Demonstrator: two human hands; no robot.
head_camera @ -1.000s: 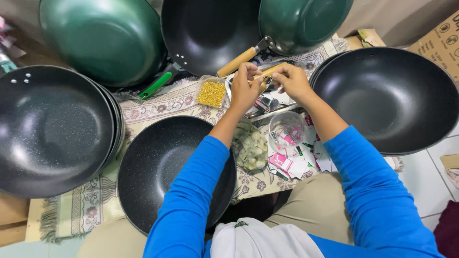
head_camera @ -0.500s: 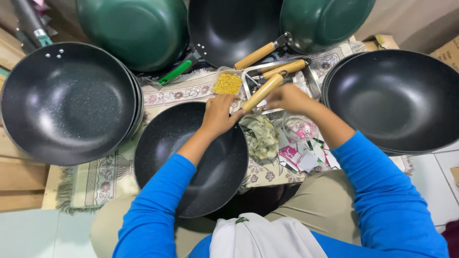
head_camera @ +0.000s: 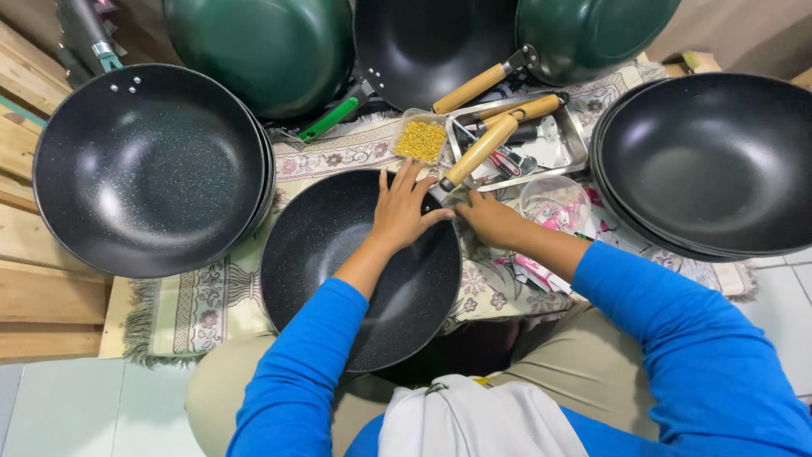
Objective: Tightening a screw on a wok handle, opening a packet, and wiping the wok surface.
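Left hand (head_camera: 403, 210): fingers spread flat inside the speckled black wok (head_camera: 338, 279).
Right hand (head_camera: 489, 218): fingers closed at the wooden handle (head_camera: 479, 153) base.
Progress: handle at rim, fixing unconfirmed.

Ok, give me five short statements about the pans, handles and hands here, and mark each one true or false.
1. The left hand rests on the rim of the black pan in front of the person. True.
2. The right hand is at the end of a wooden handle. True.
3. The small box holds blue beads. False: its contents are yellow.
4. The metal tray stands left of the black pan. False: it lies to the upper right.
5. The sleeves are red. False: blue.
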